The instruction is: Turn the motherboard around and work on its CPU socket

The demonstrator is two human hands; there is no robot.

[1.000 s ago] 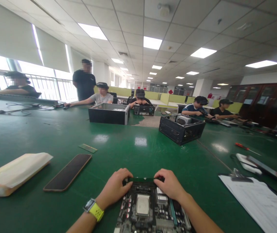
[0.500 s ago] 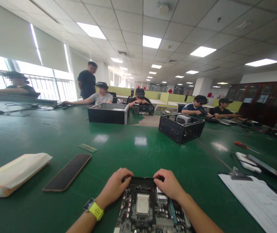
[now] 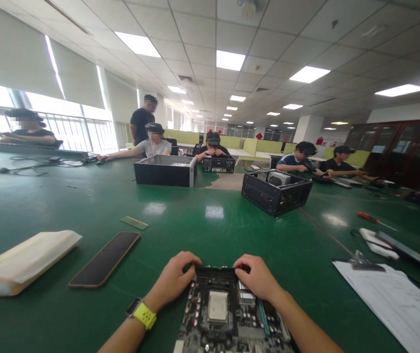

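A motherboard (image 3: 228, 338) lies in front of me on the green table, its near end cut off by the frame. The processor (image 3: 218, 306) shows as a pale square on it. Dark memory slots (image 3: 215, 275) run along its far edge. My left hand (image 3: 178, 274) is closed, thumb and fingers pinching the left end of that edge. At the right end, my right hand (image 3: 256, 277) grips in the same way. Fingertips partly hide both ends, so I cannot tell whether a memory stick sits there. A yellow-strapped watch (image 3: 144, 314) is on my left wrist.
Left of the board lie a phone (image 3: 105, 260), a green memory stick (image 3: 134, 223) and a paper-wrapped packet (image 3: 29, 260). A clipboard (image 3: 386, 289) and a screwdriver (image 3: 375, 220) are at right. Open computer cases (image 3: 276, 193) stand farther back, with several people beyond.
Both hands stay on the board's far edge with almost no movement. The view has shifted slightly. The standing person at the back has moved a little to the right.
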